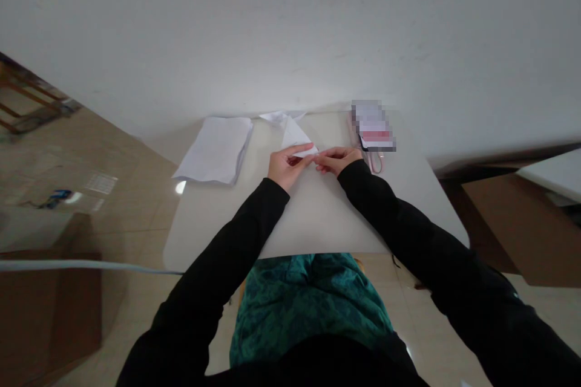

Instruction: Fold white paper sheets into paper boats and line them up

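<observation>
Two hands at work, one folded white paper between them over the table [295, 224]. Left hand [288, 166]: thumb and fingers pinched narrow on the lower part of the folded paper [296, 134]. Right hand [338, 160]: thumb and index finger drawn together on the paper's right-hand tip, just beside the left thumb. The paper shows one pointed, triangular flap; further white paper [272, 117] spreads behind it near the table's far edge, cannot tell whether joined to it or separate. One paper stack [215, 148], white, lies left of the hands, well apart from them; sheets too closely layered to count. One phone [376, 124], screen pixelated, lies beyond the right hand, with one pink strap loop [381, 163] just beside its near end. Two black sleeves [245, 224] cover the forearms.
</observation>
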Tool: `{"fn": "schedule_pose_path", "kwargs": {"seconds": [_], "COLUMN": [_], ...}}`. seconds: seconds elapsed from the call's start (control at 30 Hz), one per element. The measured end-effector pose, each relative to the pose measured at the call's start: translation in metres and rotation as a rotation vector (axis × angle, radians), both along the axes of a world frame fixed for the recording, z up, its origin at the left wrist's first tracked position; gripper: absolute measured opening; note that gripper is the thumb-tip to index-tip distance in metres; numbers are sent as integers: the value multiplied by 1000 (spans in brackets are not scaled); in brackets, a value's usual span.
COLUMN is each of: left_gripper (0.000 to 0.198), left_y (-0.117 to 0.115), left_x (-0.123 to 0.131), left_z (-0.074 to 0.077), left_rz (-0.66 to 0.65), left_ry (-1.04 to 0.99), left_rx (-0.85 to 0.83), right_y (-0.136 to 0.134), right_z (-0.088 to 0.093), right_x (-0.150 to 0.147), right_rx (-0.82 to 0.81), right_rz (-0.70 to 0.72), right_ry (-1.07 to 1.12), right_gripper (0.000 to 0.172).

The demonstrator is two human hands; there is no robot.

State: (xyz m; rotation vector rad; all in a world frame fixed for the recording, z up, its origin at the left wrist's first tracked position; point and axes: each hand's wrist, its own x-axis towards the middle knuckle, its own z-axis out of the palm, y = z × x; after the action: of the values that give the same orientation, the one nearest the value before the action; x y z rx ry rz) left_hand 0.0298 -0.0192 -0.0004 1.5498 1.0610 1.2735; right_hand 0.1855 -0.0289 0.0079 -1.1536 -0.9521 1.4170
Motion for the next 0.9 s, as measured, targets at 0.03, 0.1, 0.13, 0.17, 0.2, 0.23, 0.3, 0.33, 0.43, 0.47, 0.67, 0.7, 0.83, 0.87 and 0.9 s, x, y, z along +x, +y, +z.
{"fn": "schedule_pose_path", "kwargs": {"seconds": [0.03,0.1,0.13,0.17,0.2,0.23,0.3,0.33,0.43,0.47,0.67,0.7,0.83,0.87,0.9], "left_gripper": [38,40,40,40,40,40,39,39,38,37,29,36,58,61,63], "left_y": [1,1,2,2,2,2,2,1,-2,-4,-8,-7,0,2,2], "left_x": [0,0,0,-1,-1,-1,-1,-1,1,2,0,-2,-13,-14,-15], "left_z": [0,-1,-1,-1,-1,-1,0,1,4,6,22,25,28,27,26], "left_rz": [-6,-10,-7,0,11,24,46,52,58,57,122,152,187,183,177], "left_ry": [-12,-27,-31,-32,-33,-31,-28,-29,-37,-41,-71,-86,-92,-86,-85], "left_rx": [-9,-28,-37,-47,-55,-64,-80,-86,-71,-55,47,54,28,21,16], "right_y": [0,0,0,0,1,1,0,0,-2,-2,7,9,13,12,12], "right_z": [0,-1,-1,-2,-2,-3,-4,-5,-6,-6,-7,-7,-10,-11,-11], "right_x": [0,0,0,-1,-1,-2,-4,-6,-10,-11,-3,-1,2,2,0], "right_rx": [6,22,30,35,41,48,76,98,168,185,264,268,279,287,292], "right_rz": [0,-6,-7,-7,-6,-2,7,11,17,12,-126,-126,-66,-55,-49], "right_ry": [25,66,79,85,85,81,64,48,-9,-25,-135,-155,-178,-178,-176], "right_gripper": [41,45,47,49,51,53,55,55,53,52,51,51,50,49,48]}}
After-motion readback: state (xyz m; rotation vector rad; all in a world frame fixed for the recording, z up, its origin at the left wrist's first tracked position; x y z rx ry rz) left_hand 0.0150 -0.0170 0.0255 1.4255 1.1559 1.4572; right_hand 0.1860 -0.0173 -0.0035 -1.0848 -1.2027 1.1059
